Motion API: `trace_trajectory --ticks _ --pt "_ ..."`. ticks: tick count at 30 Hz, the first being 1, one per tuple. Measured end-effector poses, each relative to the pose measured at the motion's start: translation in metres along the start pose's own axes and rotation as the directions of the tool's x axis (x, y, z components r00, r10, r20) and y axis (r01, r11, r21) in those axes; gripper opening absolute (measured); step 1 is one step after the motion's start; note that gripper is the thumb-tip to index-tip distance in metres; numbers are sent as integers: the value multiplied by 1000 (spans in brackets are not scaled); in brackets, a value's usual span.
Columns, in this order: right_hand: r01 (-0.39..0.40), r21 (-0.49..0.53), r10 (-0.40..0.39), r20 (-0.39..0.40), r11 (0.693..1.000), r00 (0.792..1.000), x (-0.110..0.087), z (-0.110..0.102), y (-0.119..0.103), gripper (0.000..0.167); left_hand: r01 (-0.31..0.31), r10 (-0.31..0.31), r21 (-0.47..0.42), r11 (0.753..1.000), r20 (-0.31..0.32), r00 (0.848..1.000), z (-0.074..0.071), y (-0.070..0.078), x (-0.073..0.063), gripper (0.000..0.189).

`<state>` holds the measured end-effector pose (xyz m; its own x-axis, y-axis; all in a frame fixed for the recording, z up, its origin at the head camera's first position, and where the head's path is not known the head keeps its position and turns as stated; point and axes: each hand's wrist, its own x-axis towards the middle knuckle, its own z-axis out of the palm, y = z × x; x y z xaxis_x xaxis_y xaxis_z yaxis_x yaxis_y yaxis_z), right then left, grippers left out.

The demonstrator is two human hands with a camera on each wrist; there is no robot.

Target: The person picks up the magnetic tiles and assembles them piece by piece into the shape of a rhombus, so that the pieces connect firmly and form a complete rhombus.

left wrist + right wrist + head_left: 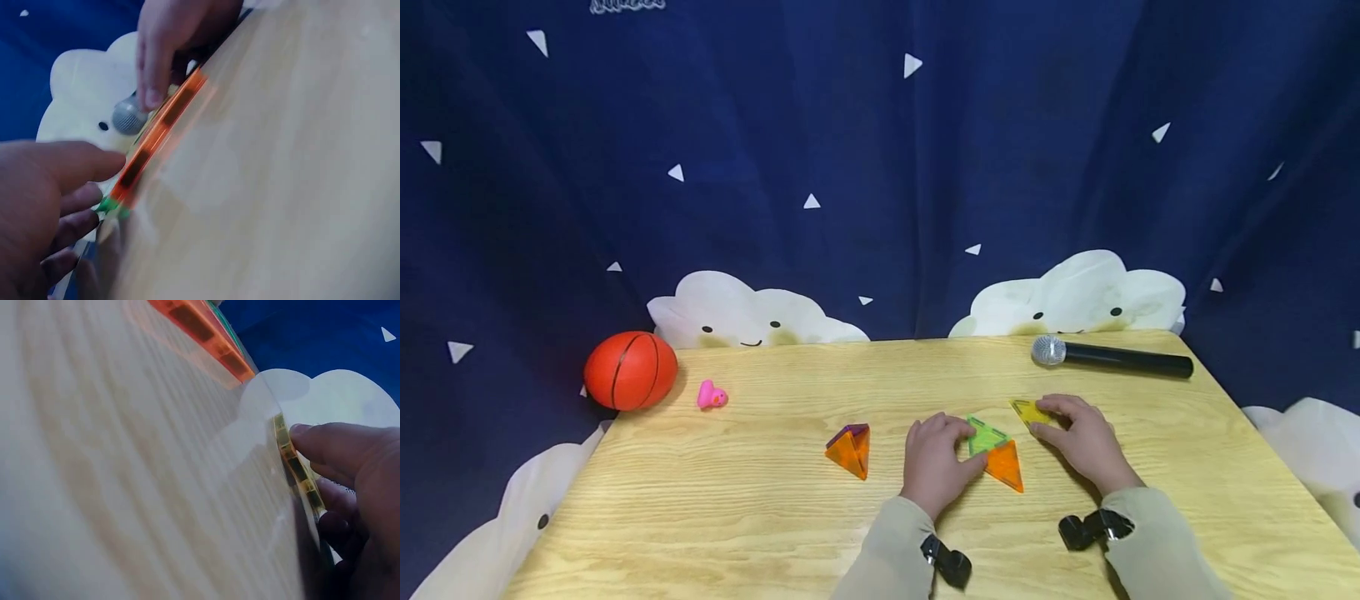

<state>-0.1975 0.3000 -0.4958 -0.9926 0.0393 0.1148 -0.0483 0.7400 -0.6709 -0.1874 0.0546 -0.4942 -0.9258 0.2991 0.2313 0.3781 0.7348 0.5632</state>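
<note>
Three see-through triangular magnetic tiles lie on the table by my hands. My left hand (934,467) holds the green tile (987,437), its thumb and fingers at two corners. Edge to edge with the green one is an orange tile (1007,467); in the left wrist view the thumb tip is right by the end of this orange tile (159,134). To the right, my right hand (1086,443) pinches a yellow tile (1028,412) between thumb and fingers. The right wrist view shows the yellow tile (295,462) from its edge, low over the wood, a small gap from the orange one.
Left of my left hand stands a small orange and purple pyramid of tiles (850,450). A pink toy duck (711,395) and a red ball (631,371) are at the back left. Across the back right lies a microphone (1120,357). A dark blue curtain (865,150) hangs behind the table (760,517).
</note>
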Motion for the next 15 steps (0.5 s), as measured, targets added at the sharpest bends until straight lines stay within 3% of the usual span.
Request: trace_trajectory --ticks 6,15 --pt "-75 -24 75 -10 997 997 -19 -1 -4 42 44 -42 38 998 -55 998 9 8 -1 34" --pt "-102 -42 101 -9 994 995 -40 -3 -11 45 47 -46 16 999 -28 999 8 7 -2 35"
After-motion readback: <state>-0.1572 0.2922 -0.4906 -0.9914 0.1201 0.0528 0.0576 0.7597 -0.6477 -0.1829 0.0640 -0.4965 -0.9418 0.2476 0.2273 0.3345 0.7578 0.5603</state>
